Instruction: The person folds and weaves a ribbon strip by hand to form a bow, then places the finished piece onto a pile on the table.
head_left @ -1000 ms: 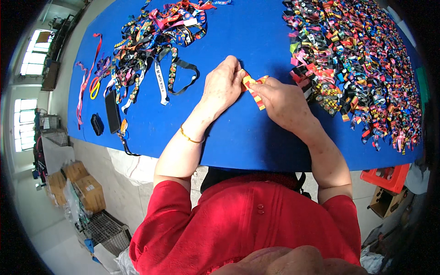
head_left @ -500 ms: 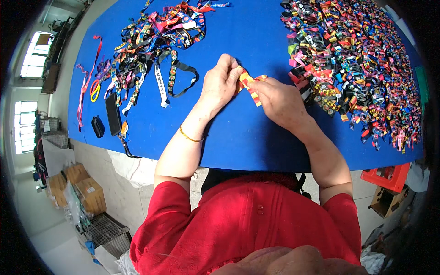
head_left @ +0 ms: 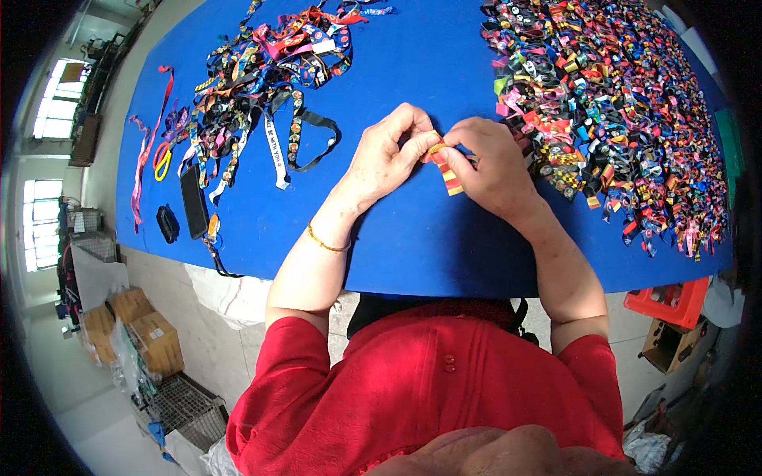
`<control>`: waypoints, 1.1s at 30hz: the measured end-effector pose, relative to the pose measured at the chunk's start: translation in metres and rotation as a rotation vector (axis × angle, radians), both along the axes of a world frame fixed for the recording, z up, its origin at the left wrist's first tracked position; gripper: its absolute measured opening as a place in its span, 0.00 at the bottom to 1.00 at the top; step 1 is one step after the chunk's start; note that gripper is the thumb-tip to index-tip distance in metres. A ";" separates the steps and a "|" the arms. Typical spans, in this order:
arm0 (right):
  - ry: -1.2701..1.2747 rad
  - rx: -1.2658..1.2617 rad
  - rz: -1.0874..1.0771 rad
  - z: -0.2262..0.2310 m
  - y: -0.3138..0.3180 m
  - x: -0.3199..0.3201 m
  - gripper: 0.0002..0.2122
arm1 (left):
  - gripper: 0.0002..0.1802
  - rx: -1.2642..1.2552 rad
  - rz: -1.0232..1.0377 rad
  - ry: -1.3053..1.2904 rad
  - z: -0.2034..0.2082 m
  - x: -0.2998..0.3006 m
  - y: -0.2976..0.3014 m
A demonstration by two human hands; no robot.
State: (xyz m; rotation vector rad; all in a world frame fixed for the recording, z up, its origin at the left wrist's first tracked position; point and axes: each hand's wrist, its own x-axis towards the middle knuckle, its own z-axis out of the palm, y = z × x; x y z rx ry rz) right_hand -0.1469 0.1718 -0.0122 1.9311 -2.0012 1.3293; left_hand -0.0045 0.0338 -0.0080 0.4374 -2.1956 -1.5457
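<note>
Over the middle of the blue table, my left hand and my right hand meet at a short red-and-yellow patterned ribbon strap. Thumb and fingers of each hand pinch it. One end hangs down between the hands, pointing toward me; the rest is mostly covered by my fingers. To the left of my left hand lie a white printed lanyard and a black patterned lanyard loop. Right beside my right hand begins a big heap of short, looped, many-coloured ribbon straps.
A tangled pile of lanyards covers the table's far left. Nearer the left edge lie a black phone, a small black pouch and a yellow loop. Cardboard boxes stand on the floor at left, a red crate at right.
The ribbon strap has been folded or drawn in between my fingers, so less of it shows. Both hands have come slightly closer together, with the right hand's fingers curled more.
</note>
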 end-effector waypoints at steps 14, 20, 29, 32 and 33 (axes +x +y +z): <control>-0.636 0.203 0.017 0.004 0.001 -0.002 0.06 | 0.09 0.199 -0.158 -0.148 0.003 0.004 -0.008; -0.749 0.231 0.010 0.008 0.004 0.002 0.06 | 0.09 0.274 -0.160 -0.087 0.000 0.006 -0.006; -0.818 0.243 0.000 0.004 0.004 0.002 0.06 | 0.09 0.364 -0.134 0.000 0.004 0.002 -0.001; -0.854 0.248 0.018 0.005 0.003 0.000 0.06 | 0.10 0.274 -0.106 -0.058 0.007 -0.001 -0.001; -0.853 0.248 0.015 0.005 0.001 -0.001 0.06 | 0.10 0.272 -0.088 -0.047 0.005 -0.003 -0.003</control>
